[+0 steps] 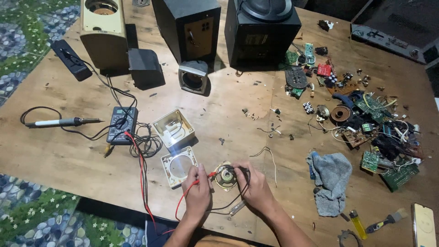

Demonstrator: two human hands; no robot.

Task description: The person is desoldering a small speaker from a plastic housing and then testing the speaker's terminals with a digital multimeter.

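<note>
A small round speaker driver (226, 176) lies on the wooden table (68, 151) near its front edge. My left hand (198, 190) pinches a red probe lead (137, 155) against the driver's left side. My right hand (255, 185) holds a black probe lead to the driver's right side. Both leads run back to a dark multimeter (121, 125) at the left. A white square speaker front (179, 165) lies just left of my left hand, with its open white box (173, 128) behind it.
A soldering iron (61, 122) lies far left. Speaker cabinets (104, 32) (188, 28) (260, 30) stand at the back. Circuit boards and loose parts (366, 123) pile at the right. A grey rag (331, 180), yellow lighter (357, 224), brush (386, 220) and phone (424, 225) lie front right.
</note>
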